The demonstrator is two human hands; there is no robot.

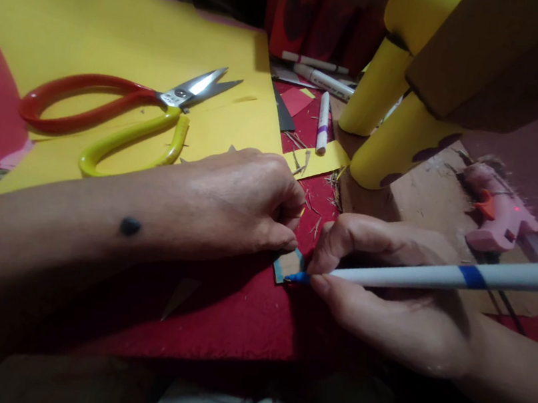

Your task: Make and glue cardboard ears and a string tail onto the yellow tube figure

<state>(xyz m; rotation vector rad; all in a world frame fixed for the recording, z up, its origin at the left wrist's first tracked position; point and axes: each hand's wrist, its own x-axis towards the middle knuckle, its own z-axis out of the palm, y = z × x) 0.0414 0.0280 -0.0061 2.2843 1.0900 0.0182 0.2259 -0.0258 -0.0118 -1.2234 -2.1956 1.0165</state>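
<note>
My right hand [397,288] is closed around a white marker [404,274] with a blue band and a blue tip. The tip touches the lower edge of a small cardboard piece [288,265], whose borders are coloured blue. My left hand [259,200] pinches the upper left edge of that piece between thumb and curled fingers, pressing it near the red tabletop [229,330]. Left of that hand, scissors [182,95] with one red and one yellow handle lie on a yellow sheet [163,31], blades slightly apart.
Yellow tubes [377,89] support a brown box [497,60] at the upper right. A capped marker with a purple band [323,122] and other white markers [325,80] lie behind my hands. A pink glue gun [500,209] rests at the right. Small scraps litter the table.
</note>
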